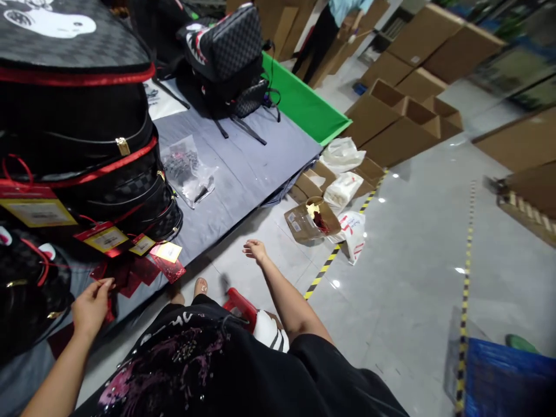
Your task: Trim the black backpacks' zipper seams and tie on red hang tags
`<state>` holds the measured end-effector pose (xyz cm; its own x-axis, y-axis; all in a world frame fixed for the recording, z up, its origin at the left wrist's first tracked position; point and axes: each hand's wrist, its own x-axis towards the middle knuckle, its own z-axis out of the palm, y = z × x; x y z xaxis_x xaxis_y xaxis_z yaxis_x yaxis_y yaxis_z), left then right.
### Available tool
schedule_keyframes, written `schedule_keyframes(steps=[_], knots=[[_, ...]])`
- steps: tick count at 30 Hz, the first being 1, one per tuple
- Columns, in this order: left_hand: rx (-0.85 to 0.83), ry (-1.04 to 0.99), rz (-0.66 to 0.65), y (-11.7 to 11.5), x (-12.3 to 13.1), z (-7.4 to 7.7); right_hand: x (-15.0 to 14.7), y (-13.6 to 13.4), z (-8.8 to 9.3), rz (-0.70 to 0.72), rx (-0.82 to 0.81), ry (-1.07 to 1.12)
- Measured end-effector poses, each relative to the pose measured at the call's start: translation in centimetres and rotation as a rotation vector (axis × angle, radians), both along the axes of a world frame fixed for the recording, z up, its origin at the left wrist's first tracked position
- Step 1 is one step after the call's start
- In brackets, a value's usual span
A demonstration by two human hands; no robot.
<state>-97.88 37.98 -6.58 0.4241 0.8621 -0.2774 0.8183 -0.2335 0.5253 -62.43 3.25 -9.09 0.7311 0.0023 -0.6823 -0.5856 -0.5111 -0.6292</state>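
At the left stands a stack of black checkered backpacks [73,121] with red trim and gold zipper pulls. Red-and-yellow hang tags [104,237] dangle from their fronts, and dark red see-through tags [143,270] hang below at the table edge. My left hand [90,307] is closed in a pinch at the edge of one dark red tag, beneath the stack. Out over the floor, past the table edge, my right hand [255,251] holds nothing, its fingers loosely bent and apart.
A clear plastic bag [189,174] with small dark parts and another backpack [232,52] lie on the grey-covered table [256,168]. Beyond are a green bin [304,104] and cardboard boxes [391,124]. An opened carton [299,223] and a red stool [241,307] stand nearby. A person stands far back.
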Motion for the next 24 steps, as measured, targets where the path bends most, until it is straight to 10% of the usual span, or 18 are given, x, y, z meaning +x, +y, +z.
schedule_keyframes(steps=[11, 17, 24], knots=[[-0.02, -0.331, 0.29, -3.0, -9.8, 7.7, -8.2, 6.1, -2.9, 0.729, 0.023, -0.078], [-0.019, -0.338, 0.297, -3.2, -17.4, 8.3, -17.0, 10.0, -2.9, 0.897, 0.116, -0.205], [-0.042, -0.316, 0.181, 0.9, -27.7, 7.5, -33.2, 21.7, -1.2, 1.163, 0.307, -0.274]])
